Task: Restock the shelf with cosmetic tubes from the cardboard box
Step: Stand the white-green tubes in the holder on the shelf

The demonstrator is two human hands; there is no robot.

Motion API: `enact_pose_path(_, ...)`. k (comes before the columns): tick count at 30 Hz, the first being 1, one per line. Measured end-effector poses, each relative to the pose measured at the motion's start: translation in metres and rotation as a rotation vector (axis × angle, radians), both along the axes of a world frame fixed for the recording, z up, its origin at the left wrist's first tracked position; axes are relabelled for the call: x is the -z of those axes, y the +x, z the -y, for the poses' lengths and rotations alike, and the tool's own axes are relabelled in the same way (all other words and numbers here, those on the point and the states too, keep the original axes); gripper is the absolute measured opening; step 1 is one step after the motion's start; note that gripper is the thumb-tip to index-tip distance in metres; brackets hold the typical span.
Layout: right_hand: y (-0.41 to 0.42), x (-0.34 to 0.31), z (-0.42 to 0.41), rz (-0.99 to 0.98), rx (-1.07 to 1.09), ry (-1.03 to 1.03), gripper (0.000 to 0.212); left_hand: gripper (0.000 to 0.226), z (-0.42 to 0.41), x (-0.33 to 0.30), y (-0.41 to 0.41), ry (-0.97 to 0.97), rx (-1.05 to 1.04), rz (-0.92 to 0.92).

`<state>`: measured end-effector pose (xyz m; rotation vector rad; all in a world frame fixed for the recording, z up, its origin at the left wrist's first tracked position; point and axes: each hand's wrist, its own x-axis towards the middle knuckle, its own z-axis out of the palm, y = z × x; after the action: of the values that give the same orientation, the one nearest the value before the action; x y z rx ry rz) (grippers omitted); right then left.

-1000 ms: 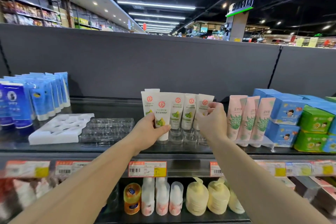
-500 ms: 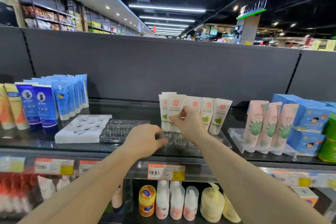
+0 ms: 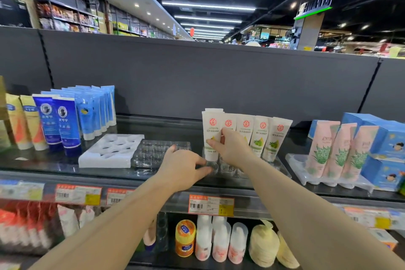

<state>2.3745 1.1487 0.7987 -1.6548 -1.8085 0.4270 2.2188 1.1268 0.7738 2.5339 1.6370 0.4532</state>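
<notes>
Since the earlier frame, the left hand [image 3: 183,165] has gone forward to the clear tray [image 3: 281,163], fingers curled on its front edge. The right hand [image 3: 233,149] pinches the leftmost white tube [image 3: 211,133], standing upright in that tray, just above the left hand's grip.

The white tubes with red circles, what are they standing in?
The white tubes stand in a clear plastic tray with round cups. The right hand covers some tube bottoms.
</notes>
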Motion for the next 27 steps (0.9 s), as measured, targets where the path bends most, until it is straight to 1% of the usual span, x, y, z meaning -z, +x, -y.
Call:
enact_pose_path(3, -0.002, 0.008, -0.002, 0.024, -0.018, 0.029, 0.021, 0.035, 0.001, 0.0, 0.0, -0.006, -0.004, 0.013)
enact_pose_path(8, 0.001, 0.017, -0.001, -0.029, -0.014, 0.019, 0.016, 0.038, 0.002, 0.0, 0.002, -0.019, -0.014, 0.013)
enact_pose_path(12, -0.001, 0.017, 0.0, -0.056, 0.005, 0.018, 0.016, 0.039, 0.005, -0.002, 0.004, -0.028, -0.035, -0.007)
enact_pose_path(18, -0.003, 0.019, 0.003, -0.158, 0.01, 0.011, 0.017, 0.038, 0.016, -0.003, 0.007, -0.05, -0.06, 0.047)
enact_pose_path(22, 0.0, 0.02, 0.002, -0.187, 0.004, -0.006, 0.016, 0.036, 0.02, 0.0, 0.006, -0.006, -0.045, 0.108)
enact_pose_path(24, 0.001, 0.019, 0.006, -0.216, 0.003, -0.012, 0.016, 0.047, 0.023, 0.004, 0.002, 0.062, -0.09, 0.095)
enact_pose_path(26, 0.0, 0.015, 0.016, -0.295, 0.046, 0.004, 0.02, 0.06, 0.027, 0.008, -0.006, 0.096, -0.202, 0.023)
enact_pose_path(27, -0.002, 0.013, 0.024, -0.336, 0.093, 0.04, 0.022, 0.065, 0.029, 0.009, -0.011, 0.082, -0.259, -0.025)
